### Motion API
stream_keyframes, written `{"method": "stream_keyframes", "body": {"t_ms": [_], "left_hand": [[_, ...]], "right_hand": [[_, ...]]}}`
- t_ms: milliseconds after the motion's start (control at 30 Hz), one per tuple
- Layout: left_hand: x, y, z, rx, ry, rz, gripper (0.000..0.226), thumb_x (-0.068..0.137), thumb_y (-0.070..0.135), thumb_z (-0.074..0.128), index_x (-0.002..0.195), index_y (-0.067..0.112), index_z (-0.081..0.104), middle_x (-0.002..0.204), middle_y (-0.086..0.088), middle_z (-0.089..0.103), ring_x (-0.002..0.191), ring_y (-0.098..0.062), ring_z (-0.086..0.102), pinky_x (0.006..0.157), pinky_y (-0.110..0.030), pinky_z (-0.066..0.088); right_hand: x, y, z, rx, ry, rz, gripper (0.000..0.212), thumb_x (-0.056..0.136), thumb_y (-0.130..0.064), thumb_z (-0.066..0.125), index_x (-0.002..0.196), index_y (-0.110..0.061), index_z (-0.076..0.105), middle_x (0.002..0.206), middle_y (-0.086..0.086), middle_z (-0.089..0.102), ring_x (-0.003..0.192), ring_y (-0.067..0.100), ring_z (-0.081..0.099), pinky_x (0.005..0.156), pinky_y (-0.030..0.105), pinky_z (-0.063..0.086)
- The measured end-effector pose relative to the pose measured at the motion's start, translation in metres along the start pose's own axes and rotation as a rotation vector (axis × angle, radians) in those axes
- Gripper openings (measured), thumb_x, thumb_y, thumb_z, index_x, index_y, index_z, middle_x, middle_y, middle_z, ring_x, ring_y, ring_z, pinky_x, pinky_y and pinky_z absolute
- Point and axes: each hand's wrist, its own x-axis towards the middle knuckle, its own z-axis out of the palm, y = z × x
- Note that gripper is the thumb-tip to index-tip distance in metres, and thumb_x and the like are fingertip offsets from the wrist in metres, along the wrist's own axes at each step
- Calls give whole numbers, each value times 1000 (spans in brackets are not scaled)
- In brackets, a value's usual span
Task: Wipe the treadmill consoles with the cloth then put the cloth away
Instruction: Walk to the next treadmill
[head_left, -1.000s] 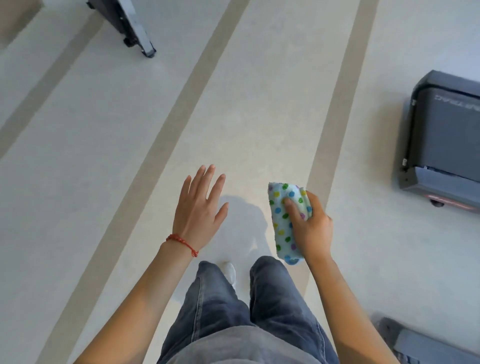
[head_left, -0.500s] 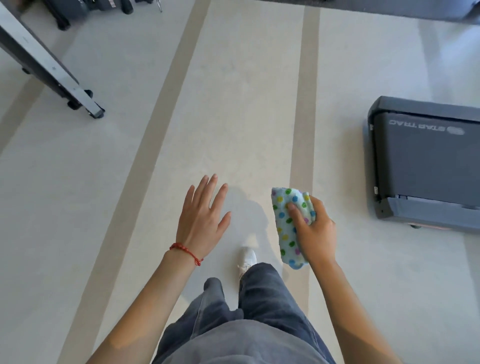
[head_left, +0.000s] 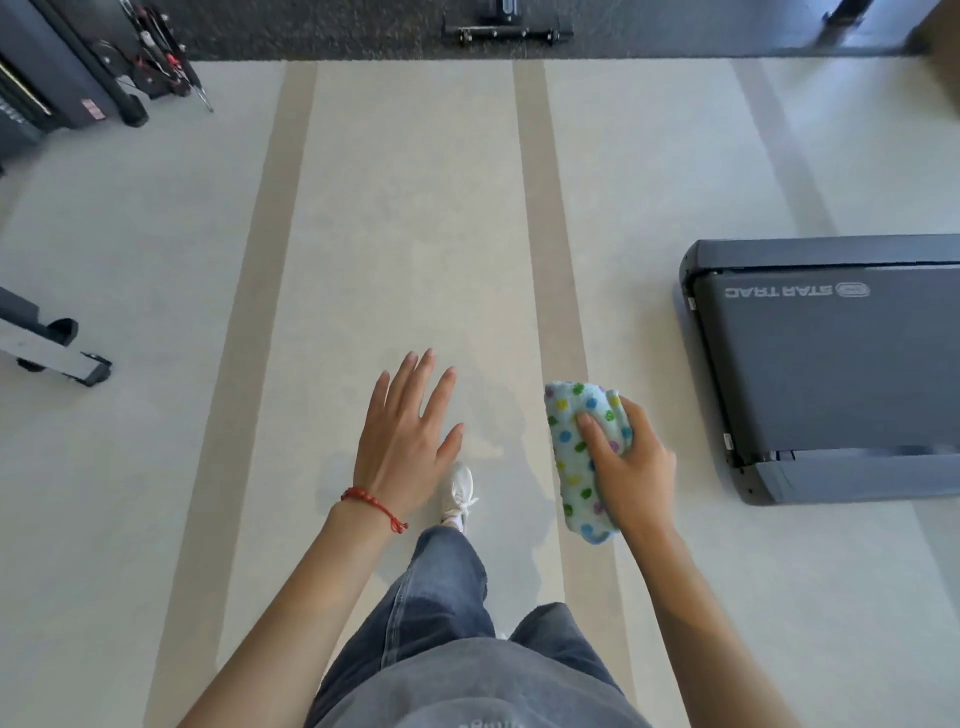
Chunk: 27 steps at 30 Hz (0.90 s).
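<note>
Head view: right hand (head_left: 631, 470) fingers closed around a polka-dot cloth (head_left: 579, 467); left hand (head_left: 402, 441) spread open, empty; treadmill (head_left: 831, 374) reads "STAR TRAC" upside down.

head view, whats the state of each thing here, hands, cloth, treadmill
left hand: open, flat, holds nothing
right hand: shut on the cloth
cloth: bunched, dotted, held clear of the floor
treadmill: rear end of the deck in view, nobody on it, console out of frame
white shoe: stepping forward on the floor
</note>
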Motion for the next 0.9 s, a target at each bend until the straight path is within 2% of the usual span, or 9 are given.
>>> {"method": "stream_keyframes", "body": {"t_ms": [267,433,567,733,900], "left_hand": [[167,-43,23,10,-33,172,51,88,33,37,126,2,54,134,-23,49,125,-39,45,100,-53,37],[248,-38,40,-13,-67,261,53,88,34,38,127,2,54,135,-22,48,126,-38,43,100,-53,36],[303,-13,63,-54,-74,353,52,87,34,39,128,4,50,136,-22,47,128,-35,37,100,-52,37],[374,35,89,-85,-54,488,51,87,32,42,130,4,49,137,-21,46,130,-33,34,103,-50,35],[449,103,107,-116,-74,640,51,87,32,41,129,5,50,136,-21,47,129,-34,38,101,-51,37]], "right_hand": [[122,-51,24,35,115,85,37,84,-48,59,117,-33,53,88,-6,65,80,16,64,70,35,55],[180,-64,16,41,203,142,38,84,-48,59,118,-33,52,86,-6,63,79,16,63,69,34,54],[226,-64,-3,38,268,178,40,84,-47,59,120,-30,52,86,-5,62,77,18,63,67,34,54],[283,-53,-42,78,385,232,33,84,-43,62,114,-33,55,79,-12,59,77,16,61,68,32,51],[329,-33,-96,115,508,311,32,84,-44,61,114,-37,53,79,-15,58,79,17,62,72,38,53]]}}
